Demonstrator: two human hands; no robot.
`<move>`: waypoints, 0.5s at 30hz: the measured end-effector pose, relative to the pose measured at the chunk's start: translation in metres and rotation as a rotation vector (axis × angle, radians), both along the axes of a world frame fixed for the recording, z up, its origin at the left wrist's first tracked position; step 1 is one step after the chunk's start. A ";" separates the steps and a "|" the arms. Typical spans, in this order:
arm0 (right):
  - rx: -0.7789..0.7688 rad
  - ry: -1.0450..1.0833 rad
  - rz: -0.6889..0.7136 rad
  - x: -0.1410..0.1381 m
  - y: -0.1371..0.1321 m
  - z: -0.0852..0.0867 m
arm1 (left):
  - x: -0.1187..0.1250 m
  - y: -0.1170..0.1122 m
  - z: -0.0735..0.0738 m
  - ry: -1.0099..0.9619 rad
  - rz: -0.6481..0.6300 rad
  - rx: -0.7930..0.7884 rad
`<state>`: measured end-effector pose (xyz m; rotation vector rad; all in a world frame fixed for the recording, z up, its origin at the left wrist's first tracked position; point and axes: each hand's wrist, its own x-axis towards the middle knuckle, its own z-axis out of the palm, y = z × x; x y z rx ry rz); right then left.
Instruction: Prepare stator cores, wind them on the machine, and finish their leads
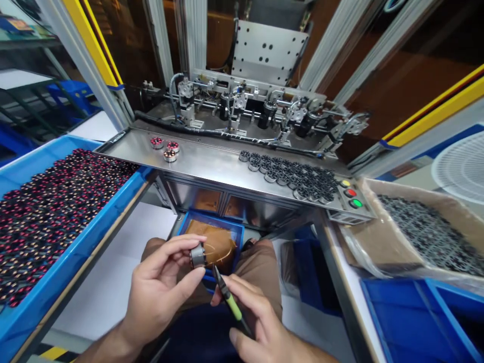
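My left hand (161, 290) pinches a small round wound stator (198, 255) between thumb and fingers, low in the middle of the view. My right hand (257, 322) grips a green-handled pointed tool (227, 295), whose dark tip points up toward the stator's underside. Both hands are over my lap, above a small blue bin (234, 233) holding a heap of copper wire scraps (217, 244).
A large blue tray (22, 312) full of red-wound stators lies at the left. The steel shelf (212, 161) carries three wound stators (166, 147) and several bare black cores (295, 176). A control box has yellow, red and green buttons (350, 192). A cardboard box (427, 237) of bare cores sits right.
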<state>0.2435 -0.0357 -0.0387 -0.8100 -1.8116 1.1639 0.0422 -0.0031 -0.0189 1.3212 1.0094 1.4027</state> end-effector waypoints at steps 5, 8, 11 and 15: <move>0.062 0.049 0.001 -0.003 0.002 0.000 | 0.000 -0.003 0.003 0.013 0.004 0.004; 0.073 0.051 0.009 -0.006 0.005 -0.001 | -0.001 -0.003 0.005 0.024 0.002 0.008; 0.073 0.038 0.005 -0.009 0.006 -0.004 | -0.002 -0.003 0.004 0.022 0.001 0.009; 0.073 0.002 -0.037 -0.009 0.004 -0.006 | -0.003 -0.002 0.001 0.010 -0.016 0.011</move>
